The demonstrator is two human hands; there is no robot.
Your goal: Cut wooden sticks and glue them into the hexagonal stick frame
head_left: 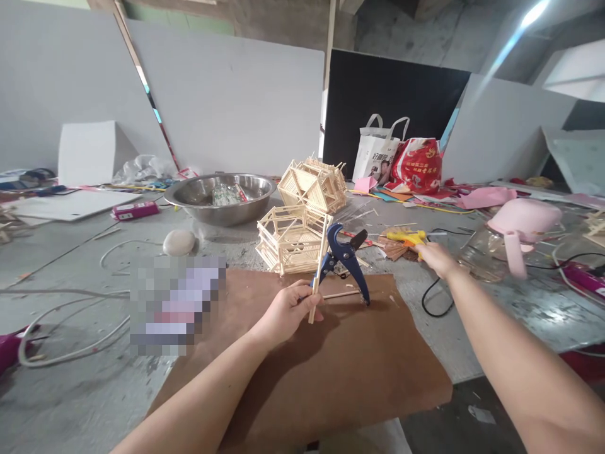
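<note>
Head view: left hand (288, 310) pinches pale wooden sticks (312, 309) nearly upright over brown sheet (340, 384); blue cutters (347, 255) just beside (contact unclear). Right hand (437, 259), fingers closed on yellow glue gun (401, 236), left of pink-lidded jug (482, 252). Open stick frame (295, 255) beyond left hand.

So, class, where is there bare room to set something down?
The brown sheet is bare in front, right of the left forearm. Left of that, grey tabletop is free nearer than the magenta tool. Crowded: around the blue pipe cutter, with stick frameworks, and by the right hand, with yellow glue gun and pink-lidded jug.
</note>
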